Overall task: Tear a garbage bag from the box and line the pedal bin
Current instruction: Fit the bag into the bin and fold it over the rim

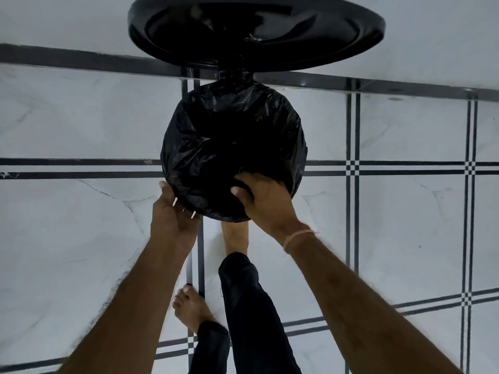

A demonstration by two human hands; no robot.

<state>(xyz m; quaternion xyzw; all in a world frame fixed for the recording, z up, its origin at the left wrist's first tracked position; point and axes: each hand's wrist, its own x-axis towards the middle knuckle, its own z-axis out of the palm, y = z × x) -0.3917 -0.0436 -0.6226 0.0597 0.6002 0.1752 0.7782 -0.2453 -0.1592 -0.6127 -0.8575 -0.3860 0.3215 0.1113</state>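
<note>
A black garbage bag (232, 130) is stretched over the round mouth of the pedal bin, covering its rim all around. The bin's black lid (256, 28) stands raised behind it. My left hand (175, 211) cups the bag's folded edge at the near left of the rim. My right hand (262, 201) grips the bag at the near right, thumb pressed on the inside of the opening and fingers hidden outside. The bin's body is hidden under the bag. No bag box is in view.
The bin stands on a white marble-look tiled floor (81, 125) with dark stripe lines, close to a wall with a dark skirting (405, 86). My right foot (235, 236) sits just under the bin's near edge; my left foot (191, 306) stands farther back.
</note>
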